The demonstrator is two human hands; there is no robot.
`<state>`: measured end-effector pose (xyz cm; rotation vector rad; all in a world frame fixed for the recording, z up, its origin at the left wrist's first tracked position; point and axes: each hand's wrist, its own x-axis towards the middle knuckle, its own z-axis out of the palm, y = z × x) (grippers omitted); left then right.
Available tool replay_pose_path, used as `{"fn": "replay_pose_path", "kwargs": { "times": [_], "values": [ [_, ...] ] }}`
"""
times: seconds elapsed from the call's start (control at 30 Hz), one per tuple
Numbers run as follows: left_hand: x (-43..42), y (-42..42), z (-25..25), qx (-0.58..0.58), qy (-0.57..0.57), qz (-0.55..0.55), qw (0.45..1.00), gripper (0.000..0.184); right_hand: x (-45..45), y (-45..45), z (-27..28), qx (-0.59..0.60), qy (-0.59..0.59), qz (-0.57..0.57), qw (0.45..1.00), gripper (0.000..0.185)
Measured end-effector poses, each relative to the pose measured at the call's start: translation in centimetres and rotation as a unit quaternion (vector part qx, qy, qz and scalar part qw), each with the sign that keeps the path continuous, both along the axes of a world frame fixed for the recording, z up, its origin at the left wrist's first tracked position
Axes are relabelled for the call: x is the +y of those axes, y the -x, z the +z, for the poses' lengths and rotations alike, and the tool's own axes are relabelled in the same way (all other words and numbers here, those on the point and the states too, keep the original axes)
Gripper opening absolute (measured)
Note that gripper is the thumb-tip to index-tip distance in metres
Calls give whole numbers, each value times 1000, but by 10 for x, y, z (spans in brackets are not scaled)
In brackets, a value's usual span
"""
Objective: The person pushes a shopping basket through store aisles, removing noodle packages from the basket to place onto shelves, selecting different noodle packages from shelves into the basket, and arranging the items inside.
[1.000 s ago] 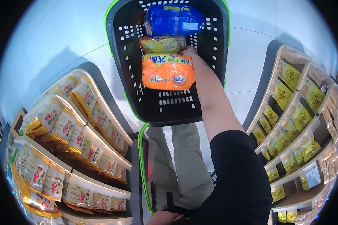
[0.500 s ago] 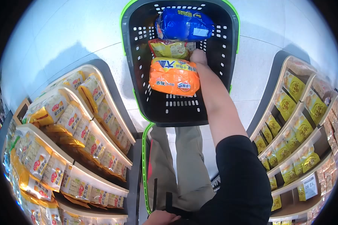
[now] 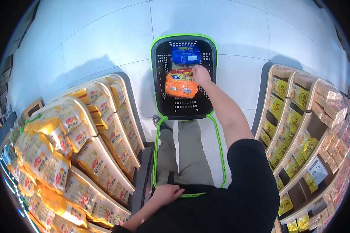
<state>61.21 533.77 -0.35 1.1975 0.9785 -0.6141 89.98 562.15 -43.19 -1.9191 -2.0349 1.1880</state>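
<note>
A black shopping basket [image 3: 156,91] with a bright green rim stands on the floor ahead of me. In it, a blue plastic-wrapped multipack [image 3: 186,55] lies at the far end and an orange multipack [image 3: 181,86] lies nearer. Between them is a red-and-yellow packet [image 3: 179,71], partly covered by the orange pack. My right hand [image 3: 201,76] reaches into the basket, its fingers closed at the right end of that packet. At my waist, my left hand [image 3: 168,194] is curled over the basket's long green handle [image 3: 223,163], whose near bar it partly covers.
Shelves of yellow-and-clear noodle packs [image 3: 99,157] curve along the left. On the right, another shelf unit holds yellow bags [image 3: 292,120] and clear-wrapped blocks [image 3: 327,106], with a price tag [image 3: 317,171]. Pale floor tiles [image 3: 237,46] lie beyond the basket.
The basket now appears lower and smaller, and more of the green handle shows. My right hand has lifted somewhat with the red-and-yellow packet, which has shifted toward the orange pack.
</note>
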Motion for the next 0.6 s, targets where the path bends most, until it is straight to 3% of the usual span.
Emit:
{"fn": "replay_pose_path", "kwargs": {
  "times": [0.07, 0.1, 0.2, 0.27, 0.37, 0.4, 0.47, 0.53, 0.6],
  "values": [
    [-5, 5, 5, 8, -27, -6, 1000, 46, 4, -7, -27, -70, 143, -189, 969, 26],
    [-8, 6, 5, 13, -32, -6, 999, 47, -5, -16, -62, -78, 155, -240, 955, 34],
    [-22, 8, -6, 16, -22, -4, 1000, 47, -21, -27, -125, -116, 197, -191, 955, 35],
    [-29, 5, -15, 15, -6, 3, 1000, 48, -29, -16, -151, -89, 216, -218, 948, 35],
    [-7, -2, -32, 52, 157, -91, 982, 56, -38, -9, -217, -100, 277, -274, 916, 37],
    [6, -4, -36, 53, 163, -95, 981, 56, -36, -14, -241, -100, 283, -277, 913, 37],
    [24, -2, -45, 78, 267, -171, 945, 59, -45, -15, -284, -11, 361, -328, 873, 44],
    [16, 0, -52, 85, 302, -174, 933, 60, -39, -12, -278, 2, 389, -324, 862, 46],
    [15, -1, -58, 74, 330, -164, 927, 60, -36, -10, -297, -70, 377, -255, 888, 42]
  ]
}}
